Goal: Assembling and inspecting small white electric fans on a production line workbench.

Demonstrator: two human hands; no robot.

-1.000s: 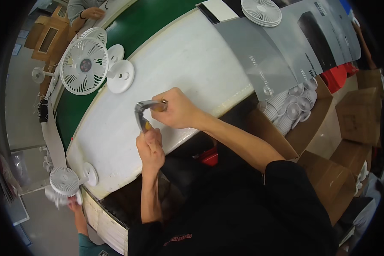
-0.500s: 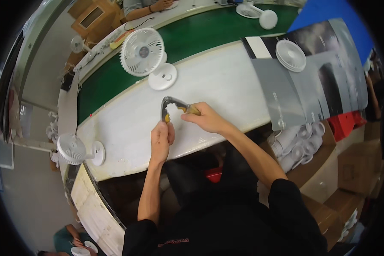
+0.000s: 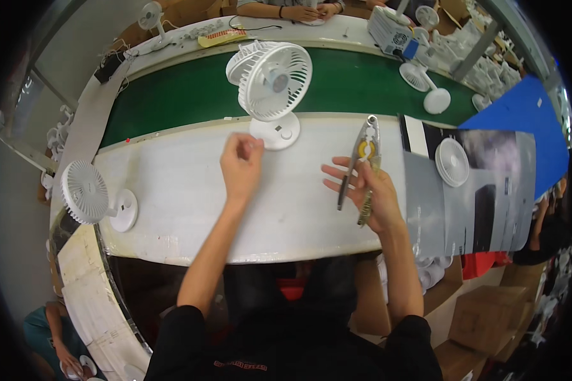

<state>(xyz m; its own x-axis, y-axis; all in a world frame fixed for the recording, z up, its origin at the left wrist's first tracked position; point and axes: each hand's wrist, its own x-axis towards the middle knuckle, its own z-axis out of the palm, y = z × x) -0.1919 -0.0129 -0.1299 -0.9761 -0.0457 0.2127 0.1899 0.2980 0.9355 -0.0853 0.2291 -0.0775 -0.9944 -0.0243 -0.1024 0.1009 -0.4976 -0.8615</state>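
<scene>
In the right half of the white worktop, my right hand (image 3: 382, 195) holds hinged metal pliers (image 3: 376, 149), with toothed inner edges and a yellow part between the arms. The pliers' hinge points away from me, and two of my fingers stretch out to the left. My left hand (image 3: 241, 166) is closed, its fingertips curled at the near left edge of a white desk fan's round base (image 3: 275, 131); whether they touch it or pinch something small I cannot tell. The fan's caged head (image 3: 275, 81) leans over the green belt.
Another white fan (image 3: 86, 192) stands at the worktop's left end. On the right, a round white fan part (image 3: 452, 162) lies on grey printed sheets (image 3: 426, 209). Beyond the green belt (image 3: 171, 95) a person's hands (image 3: 302, 13) work. Cardboard boxes (image 3: 489, 317) stand at lower right.
The pliers have swung from widely spread to nearly folded and moved right with my right hand. My left hand has let go of them and come near the fan base. The view has shifted.
</scene>
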